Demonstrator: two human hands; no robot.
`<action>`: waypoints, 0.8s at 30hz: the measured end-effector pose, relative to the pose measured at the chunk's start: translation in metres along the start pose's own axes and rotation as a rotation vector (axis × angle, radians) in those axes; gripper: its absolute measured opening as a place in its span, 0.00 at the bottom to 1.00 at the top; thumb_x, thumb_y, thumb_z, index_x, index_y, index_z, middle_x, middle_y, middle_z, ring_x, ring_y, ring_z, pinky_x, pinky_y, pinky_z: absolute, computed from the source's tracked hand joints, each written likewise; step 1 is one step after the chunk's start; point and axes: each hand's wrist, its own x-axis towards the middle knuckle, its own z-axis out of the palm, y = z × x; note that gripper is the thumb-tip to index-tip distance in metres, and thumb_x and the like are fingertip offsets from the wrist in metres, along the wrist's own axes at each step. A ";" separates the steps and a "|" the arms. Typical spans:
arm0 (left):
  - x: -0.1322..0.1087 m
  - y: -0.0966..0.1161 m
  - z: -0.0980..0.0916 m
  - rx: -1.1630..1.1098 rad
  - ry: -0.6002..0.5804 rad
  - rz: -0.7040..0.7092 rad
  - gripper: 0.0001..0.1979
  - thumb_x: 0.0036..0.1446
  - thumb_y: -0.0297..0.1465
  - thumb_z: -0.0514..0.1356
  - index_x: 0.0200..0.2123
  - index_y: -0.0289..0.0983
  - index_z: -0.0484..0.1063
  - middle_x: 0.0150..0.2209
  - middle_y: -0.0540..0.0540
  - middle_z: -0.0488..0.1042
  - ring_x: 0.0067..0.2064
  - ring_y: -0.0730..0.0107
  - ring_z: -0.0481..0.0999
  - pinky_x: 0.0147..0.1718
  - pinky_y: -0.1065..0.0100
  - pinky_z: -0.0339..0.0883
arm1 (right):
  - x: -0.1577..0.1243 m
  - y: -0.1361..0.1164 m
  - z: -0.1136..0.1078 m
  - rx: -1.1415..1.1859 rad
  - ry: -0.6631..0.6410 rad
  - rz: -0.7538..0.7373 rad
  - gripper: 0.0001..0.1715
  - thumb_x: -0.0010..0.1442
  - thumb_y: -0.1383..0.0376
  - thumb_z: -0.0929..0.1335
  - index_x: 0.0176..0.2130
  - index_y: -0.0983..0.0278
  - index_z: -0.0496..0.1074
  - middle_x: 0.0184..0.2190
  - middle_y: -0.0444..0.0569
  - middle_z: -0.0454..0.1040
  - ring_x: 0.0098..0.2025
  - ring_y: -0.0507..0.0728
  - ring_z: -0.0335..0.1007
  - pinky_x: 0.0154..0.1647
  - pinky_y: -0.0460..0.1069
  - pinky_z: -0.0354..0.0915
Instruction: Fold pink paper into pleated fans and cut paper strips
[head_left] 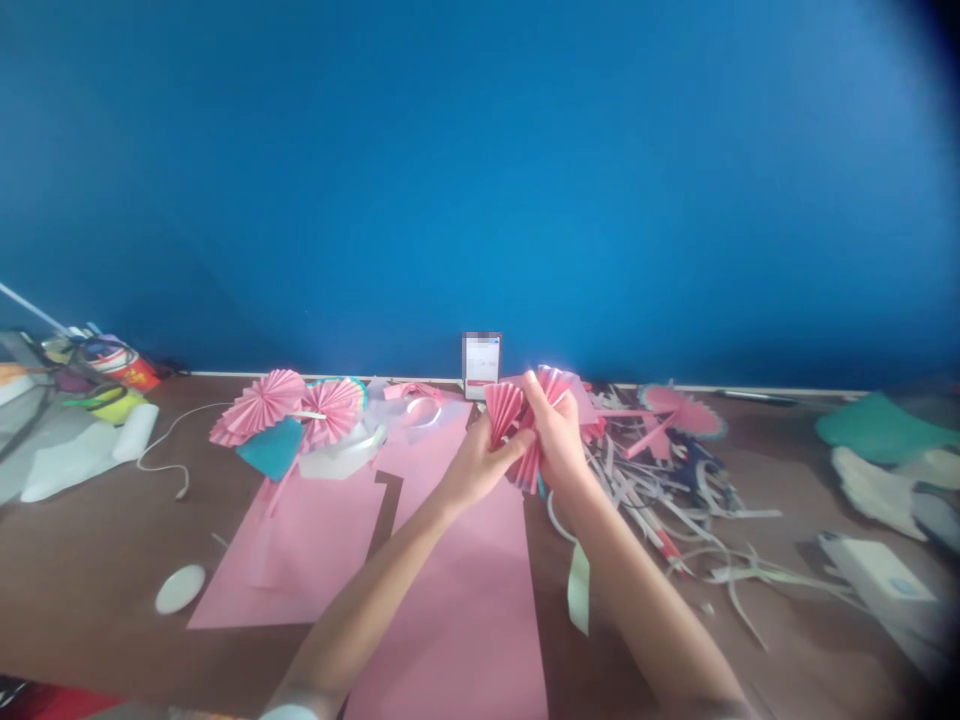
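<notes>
Both hands are raised over the table's middle, close together on a pleated pink paper fan (504,411). My left hand (480,465) is closed on its left side, with the thumb reaching right across the folds. On the other side my right hand (556,430) is closed around the pleats, which show above and below the fingers. Part of the fan is hidden behind the hands. Under my forearms lie flat pink paper sheets (465,580). Finished-looking pleated pink rosettes (266,405) rest to the left, beside a teal paper piece (271,448).
A phone (482,362) stands upright against the blue wall. Cut paper strips (660,500) lie tangled on the right, near a pink fan shape (686,410). A tape roll (424,411) sits at the back. On the left are a white disc (180,589) and a cable (161,467).
</notes>
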 end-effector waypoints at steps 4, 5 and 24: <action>-0.004 0.001 -0.002 0.076 -0.065 -0.057 0.13 0.60 0.38 0.64 0.41 0.35 0.71 0.31 0.47 0.75 0.32 0.68 0.75 0.31 0.70 0.66 | 0.002 0.003 -0.005 -0.075 0.016 0.045 0.29 0.59 0.39 0.69 0.28 0.60 0.62 0.22 0.40 0.62 0.23 0.52 0.60 0.26 0.48 0.62; -0.004 0.003 -0.004 0.086 -0.079 -0.060 0.09 0.61 0.36 0.62 0.36 0.35 0.70 0.27 0.49 0.73 0.29 0.70 0.73 0.29 0.71 0.64 | 0.003 0.005 -0.007 -0.094 0.031 0.046 0.30 0.59 0.37 0.67 0.30 0.60 0.65 0.23 0.42 0.65 0.24 0.53 0.63 0.27 0.49 0.63; -0.002 0.020 -0.025 0.178 -0.161 -0.070 0.18 0.67 0.39 0.54 0.25 0.37 0.68 0.22 0.50 0.72 0.28 0.69 0.73 0.36 0.68 0.68 | 0.025 -0.011 -0.034 -0.155 -0.235 -0.064 0.05 0.55 0.63 0.71 0.32 0.63 0.73 0.24 0.42 0.72 0.25 0.50 0.65 0.28 0.46 0.60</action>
